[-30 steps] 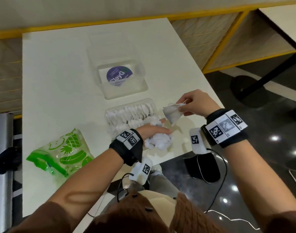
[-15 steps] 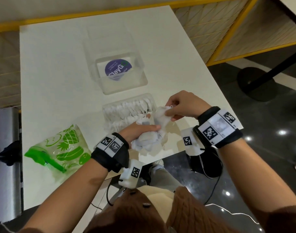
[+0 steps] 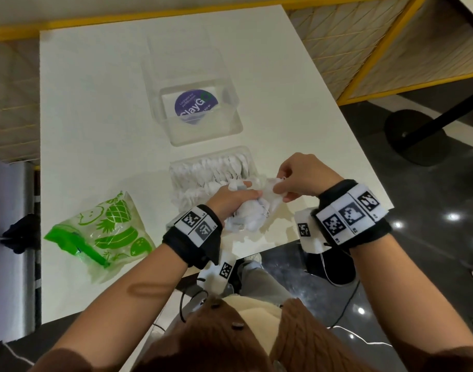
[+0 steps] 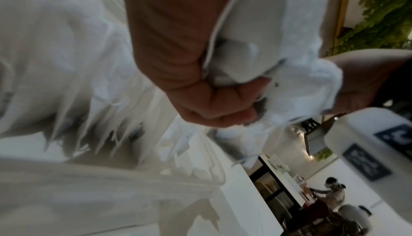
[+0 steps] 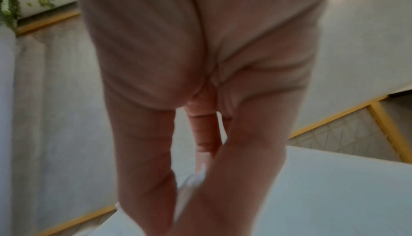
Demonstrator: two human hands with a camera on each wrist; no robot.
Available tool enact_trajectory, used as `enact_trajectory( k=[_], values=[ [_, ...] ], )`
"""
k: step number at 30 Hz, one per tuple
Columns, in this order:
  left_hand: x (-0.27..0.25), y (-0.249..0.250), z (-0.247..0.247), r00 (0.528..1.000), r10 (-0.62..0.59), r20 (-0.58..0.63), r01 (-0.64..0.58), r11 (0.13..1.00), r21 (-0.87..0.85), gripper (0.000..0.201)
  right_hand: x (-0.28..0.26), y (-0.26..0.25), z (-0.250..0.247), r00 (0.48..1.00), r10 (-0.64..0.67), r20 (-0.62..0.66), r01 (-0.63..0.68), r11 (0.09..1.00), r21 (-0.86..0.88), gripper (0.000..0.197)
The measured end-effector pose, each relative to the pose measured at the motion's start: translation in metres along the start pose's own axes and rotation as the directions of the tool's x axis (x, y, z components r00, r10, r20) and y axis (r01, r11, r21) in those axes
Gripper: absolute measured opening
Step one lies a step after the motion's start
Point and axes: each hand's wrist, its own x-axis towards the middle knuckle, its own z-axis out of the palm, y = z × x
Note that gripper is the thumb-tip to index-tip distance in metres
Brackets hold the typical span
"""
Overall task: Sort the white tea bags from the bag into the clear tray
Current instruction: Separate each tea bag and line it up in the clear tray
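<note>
My left hand (image 3: 235, 200) grips a bunch of white tea bags (image 3: 250, 218) just above the table's near edge; in the left wrist view the same fist (image 4: 200, 84) is curled round white tea bags (image 4: 289, 88). My right hand (image 3: 289, 183) pinches one white tea bag (image 3: 273, 191) at the right side of that bunch. In the right wrist view the fingers (image 5: 200, 134) press together on a white scrap (image 5: 196, 178). The clear tray (image 3: 252, 157), lined with rows of white tea bags (image 3: 211, 170), lies just beyond both hands.
A clear plastic bag with green fruit print (image 3: 106, 232) lies at the left near the table edge. A clear box with a purple round label (image 3: 195, 108) stands behind the tray. The white table (image 3: 95, 103) ends right below my hands.
My right hand, which held one tea bag out to the right, has come back to the bunch in my left hand and now pinches a bag there. The left hand stayed put.
</note>
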Motion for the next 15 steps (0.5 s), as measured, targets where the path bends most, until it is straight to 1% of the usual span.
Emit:
enact_trajectory(
  k=[1, 2, 5, 7, 10, 12, 13, 15],
  values=[
    [0.001, 0.001, 0.005, 1.000, -0.004, -0.016, 0.005, 0.999, 0.036, 0.014, -0.004, 0.005, -0.006, 0.999, 0.006, -0.033, -0.006, 1.000, 0.010, 0.008],
    [0.003, 0.003, 0.009, 1.000, -0.007, -0.028, 0.009, 0.997, 0.076, 0.012, -0.008, 0.010, -0.011, 0.998, 0.012, -0.064, -0.011, 1.000, 0.020, 0.011],
    [0.009, 0.007, 0.020, 0.995, -0.035, -0.090, 0.052, 0.980, 0.193, 0.018, -0.015, 0.021, -0.025, 0.993, 0.010, -0.118, -0.005, 0.999, 0.038, 0.008],
    [0.013, 0.014, 0.025, 0.988, -0.068, -0.140, 0.098, 0.970, 0.224, 0.020, -0.016, 0.025, -0.027, 0.993, 0.002, -0.117, 0.003, 0.999, 0.047, 0.006],
    [0.022, 0.022, 0.028, 0.972, -0.097, -0.215, 0.156, 0.948, 0.277, 0.036, -0.013, 0.029, -0.026, 0.995, -0.010, -0.097, 0.016, 0.998, 0.055, 0.007],
    [0.028, 0.025, 0.031, 0.967, -0.097, -0.236, 0.171, 0.934, 0.315, 0.047, -0.010, 0.031, -0.025, 0.997, -0.021, -0.071, 0.026, 0.997, 0.068, 0.006],
    [0.029, 0.026, 0.033, 0.964, -0.100, -0.247, 0.181, 0.925, 0.334, 0.049, -0.008, 0.031, -0.025, 0.998, -0.030, -0.058, 0.034, 0.997, 0.072, 0.005],
    [0.030, 0.026, 0.036, 0.956, -0.102, -0.276, 0.205, 0.903, 0.376, 0.044, -0.005, 0.032, -0.025, 0.998, -0.054, -0.041, 0.056, 0.996, 0.066, 0.008]
  ],
)
